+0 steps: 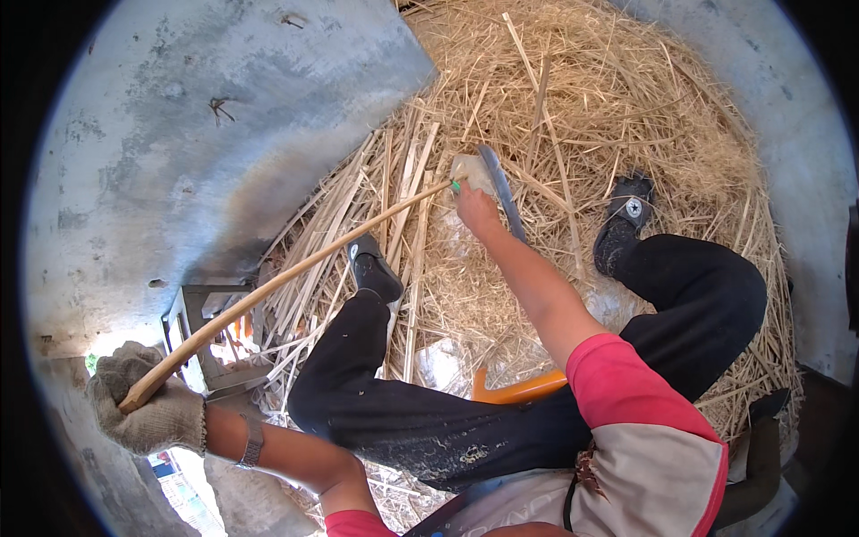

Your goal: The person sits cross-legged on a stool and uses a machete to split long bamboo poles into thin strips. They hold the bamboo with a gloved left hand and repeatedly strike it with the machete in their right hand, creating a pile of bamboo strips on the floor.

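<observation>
My left hand (148, 403), in a knitted grey work glove, is closed around the thick end of a long wooden stick (295, 285) at the left. The stick slants up to the right and thins toward its tip. There my bare right hand (477, 210) has its fingers closed on the thin end; a bit of green shows at a fingertip. Close beside the right hand stands a long, slightly curved metal blade (503, 192), whose handle I cannot see. A pale flat piece (472, 170) lies just beyond the fingers.
Straw-like shavings (617, 98) pile up ahead, with long split strips (412, 192) left of centre. A grey wall (224, 116) rises at the left, near a metal frame (192, 327). An orange plastic bar (523, 387) lies between my legs. My shoes (374, 268) rest among the strips.
</observation>
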Demonstrator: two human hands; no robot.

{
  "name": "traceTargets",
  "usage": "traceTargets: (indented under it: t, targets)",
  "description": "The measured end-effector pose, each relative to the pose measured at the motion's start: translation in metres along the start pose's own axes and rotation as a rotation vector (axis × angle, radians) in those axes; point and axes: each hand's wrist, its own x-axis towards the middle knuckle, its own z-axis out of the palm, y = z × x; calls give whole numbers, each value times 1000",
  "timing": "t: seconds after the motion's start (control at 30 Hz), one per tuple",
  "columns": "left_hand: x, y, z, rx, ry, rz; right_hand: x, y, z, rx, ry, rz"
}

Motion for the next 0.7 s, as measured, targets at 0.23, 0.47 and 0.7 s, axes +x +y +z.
traceTargets:
  t: [0.23, 0.47, 0.7]
  targets:
    - [53, -35, -68, -10, -353, 146, 23, 15, 9, -47, -20, 87]
    - [48, -30, -52, 340, -140, 168, 36, 24, 22, -79, -5, 98]
    - [74, -42, -72, -315, -543, -65, 50, 27, 48, -77, 122, 110]
